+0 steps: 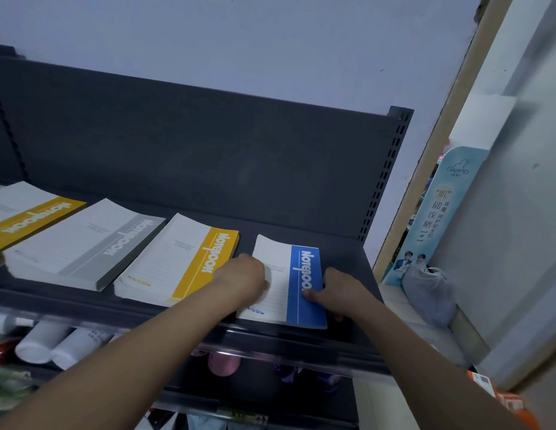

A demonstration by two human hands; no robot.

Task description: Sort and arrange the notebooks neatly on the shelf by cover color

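Blue notebook stack (306, 311) flat at right end of dark shelf (341, 243), near front lip. Both hands on it. Right hand (343, 291): thumb on blue band, fingers down over right edge, gripping stack. Left hand (244, 274): on stack's left edge, fingers hidden behind knuckles, can't tell grip. Row to left, apart from each other: yellow stack (183, 262), grey stack (84, 240), second yellow stack (25, 215). White bottles (40, 342) lie on shelf below.
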